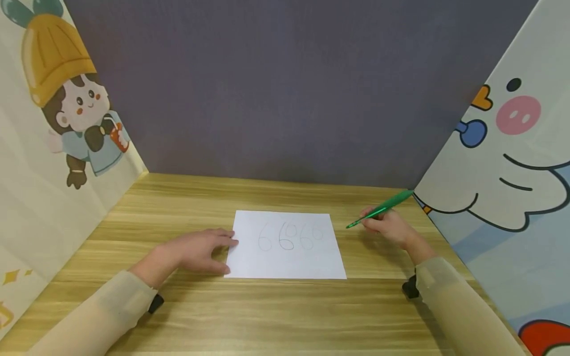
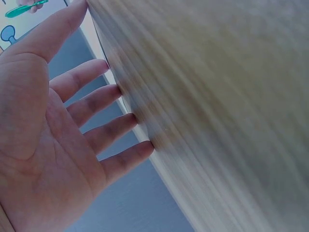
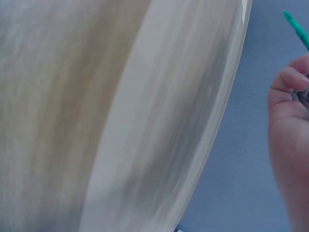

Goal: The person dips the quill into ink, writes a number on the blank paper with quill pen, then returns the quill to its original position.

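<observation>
A white sheet of paper (image 1: 285,264) lies flat on the wooden table, marked with several thin looped figures that look like sixes. At its left edge, my left hand (image 1: 200,251) rests with fingers spread, thumb and fingertips touching the sheet's side. The left wrist view shows that hand (image 2: 53,121) palm on, fingers nearly straight and fingertips down at the tabletop. To the right of the paper, my right hand (image 1: 389,226) pinches a green pen (image 1: 392,201), its tip pointing left toward the sheet. Only part of the right hand (image 3: 292,125) and the pen (image 3: 295,26) shows in the right wrist view.
The wood-grain table (image 1: 267,316) ends at a dark grey back panel (image 1: 285,94). A cartoon-printed panel (image 1: 40,212) stands on the left, and another printed panel (image 1: 485,198) borders the right side, close to the right forearm.
</observation>
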Demonstrator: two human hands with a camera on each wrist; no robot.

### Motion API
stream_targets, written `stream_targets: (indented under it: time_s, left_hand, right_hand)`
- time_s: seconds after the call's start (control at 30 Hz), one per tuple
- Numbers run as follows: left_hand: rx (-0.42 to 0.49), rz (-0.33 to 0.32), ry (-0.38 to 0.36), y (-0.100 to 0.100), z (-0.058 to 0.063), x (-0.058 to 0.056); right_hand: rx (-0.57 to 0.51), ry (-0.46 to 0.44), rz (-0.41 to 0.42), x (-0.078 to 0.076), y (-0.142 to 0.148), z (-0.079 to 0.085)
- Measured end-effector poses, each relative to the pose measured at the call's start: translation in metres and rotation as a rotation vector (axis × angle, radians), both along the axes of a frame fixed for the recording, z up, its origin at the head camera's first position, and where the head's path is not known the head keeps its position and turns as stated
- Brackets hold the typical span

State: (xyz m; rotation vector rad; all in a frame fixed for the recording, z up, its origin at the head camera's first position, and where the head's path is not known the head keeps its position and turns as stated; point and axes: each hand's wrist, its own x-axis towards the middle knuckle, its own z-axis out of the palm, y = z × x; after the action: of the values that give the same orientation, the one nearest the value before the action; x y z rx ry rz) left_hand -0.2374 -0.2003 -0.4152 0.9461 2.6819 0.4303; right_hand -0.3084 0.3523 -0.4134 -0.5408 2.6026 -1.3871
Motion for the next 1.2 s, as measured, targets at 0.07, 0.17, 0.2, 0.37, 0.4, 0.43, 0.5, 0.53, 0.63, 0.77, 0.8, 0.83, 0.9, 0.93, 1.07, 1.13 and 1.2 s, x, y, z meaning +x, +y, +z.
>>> stream_targets:
  time_s: [0.07,0.17,0.2,0.37,0.4,0.43,0.5,0.53,0.63,0.77,0.8,0.83,0.9,0.93,1.07,1.13,1.2]
  left_hand:
    - [-0.001,0.007,-0.006,0.0,-0.001,-0.001]
    - [0.0,0.014,-0.014,0.0,-0.001,-0.001]
    - [-0.001,0.014,-0.013,0.001,-0.001,-0.002]
    - [0.0,0.014,-0.011,0.002,-0.002,-0.001]
    - [0.001,0.014,-0.011,0.002,-0.002,-0.001]
    - [0.001,0.013,-0.009,0.002,-0.001,-0.001]
    - [0.001,0.012,-0.007,0.003,-0.001,-0.001]
    - [0.002,0.013,-0.008,0.003,-0.001,-0.001]
    - [0.0,0.009,-0.004,0.003,-0.001,-0.002]
    - [-0.002,-0.001,0.002,0.003,-0.002,-0.002]
    - [-0.003,-0.003,0.004,0.002,-0.002,-0.002]
    - [-0.004,-0.004,0.005,0.002,-0.003,-0.003]
    - [-0.005,0.001,0.001,0.002,-0.003,-0.003]
    - [-0.005,0.003,-0.001,0.002,-0.004,-0.003]
    - [-0.004,0.006,0.0,0.001,-0.004,-0.003]
    - [-0.004,0.006,0.001,0.001,-0.004,-0.002]
    - [-0.004,0.008,0.001,0.001,-0.003,-0.001]
  right_hand:
    - [-0.004,-0.01,0.0,0.0,0.0,0.0]
    - [-0.029,-0.043,-0.007,0.0,-0.001,0.0]
    - [-0.053,-0.062,-0.007,0.001,-0.002,0.001]
    - [-0.22,-0.155,0.007,0.005,-0.006,0.003]
    - [-0.251,-0.173,0.006,0.006,-0.007,0.004]
    - [-0.269,-0.184,0.004,0.006,-0.007,0.004]
    - [-0.287,-0.2,-0.005,0.008,-0.009,0.005]
    - [-0.29,-0.206,-0.012,0.009,-0.01,0.006]
    - [-0.277,-0.204,-0.023,0.01,-0.014,0.007]
    - [-0.252,-0.176,-0.049,0.011,-0.026,0.006]
    - [-0.252,-0.169,-0.055,0.011,-0.029,0.005]
    - [-0.254,-0.163,-0.064,0.011,-0.033,0.005]
    - [-0.269,-0.161,-0.071,0.012,-0.039,0.005]
    - [-0.28,-0.168,-0.07,0.012,-0.043,0.005]
    - [-0.307,-0.195,-0.053,0.013,-0.054,0.006]
    - [-0.321,-0.21,-0.041,0.013,-0.061,0.007]
    - [-0.339,-0.221,-0.02,0.013,-0.069,0.007]
